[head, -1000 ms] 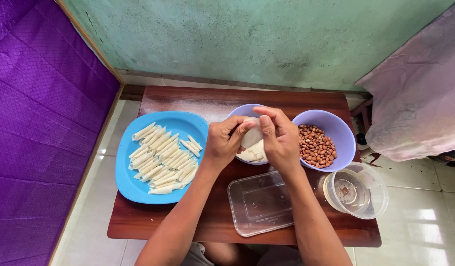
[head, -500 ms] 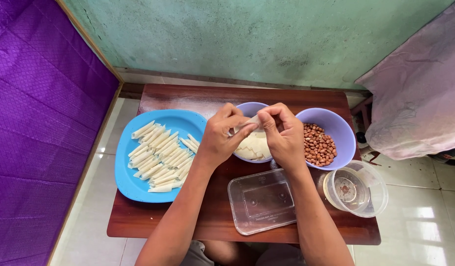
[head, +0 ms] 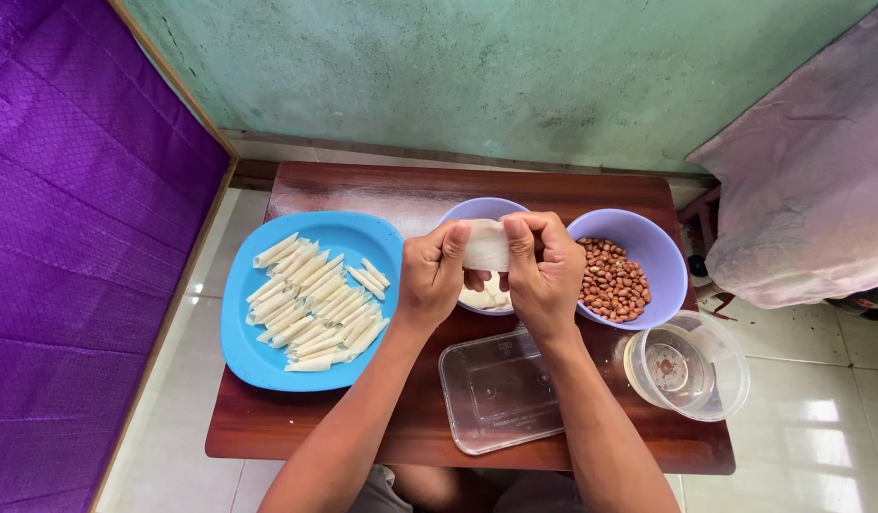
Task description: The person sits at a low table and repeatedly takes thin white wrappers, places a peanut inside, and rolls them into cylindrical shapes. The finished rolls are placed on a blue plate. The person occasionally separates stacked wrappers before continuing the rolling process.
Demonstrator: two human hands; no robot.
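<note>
I pinch a pale wrapper sheet (head: 485, 245) between both hands, left hand (head: 433, 275) and right hand (head: 543, 271) closed on its ends, above the middle lilac bowl (head: 477, 211). To roll well, I judge even thumb pressure matters. Peanuts (head: 610, 281) sit right; finished rolls (head: 315, 302) fill the blue plate (head: 258, 361).

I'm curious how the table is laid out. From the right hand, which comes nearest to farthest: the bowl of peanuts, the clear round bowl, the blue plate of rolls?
From the right hand:
1. Bowl of peanuts, just to its right, almost touching.
2. Clear round bowl, lower right, at the table's corner.
3. Blue plate of rolls, far left, beyond the left hand.
</note>
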